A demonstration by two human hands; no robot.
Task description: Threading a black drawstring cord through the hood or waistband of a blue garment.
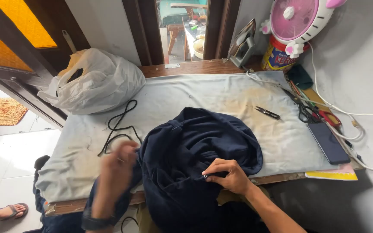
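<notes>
far left, a white plastic bag (93, 82) sits on the pale cloth (238, 95) covering the table. a black cord (119, 127) trails from near the bag toward the near edge, its long axis running front to back, its lower end reaching the left hand (115, 170). that hand is blurred; i cannot tell whether its fingers are closed on the cord, though it is the nearer of the 2 hands. just right of it the dark navy hooded garment (203, 146) is bunched and spills over the near table edge. the right hand (232, 174) pinches the fabric beside a small metal eyelet (205, 176), thumb and forefinger together. further right lie thread snips (267, 113), scissors (305, 110) and a dark phone (328, 142), with bare cloth between.
</notes>
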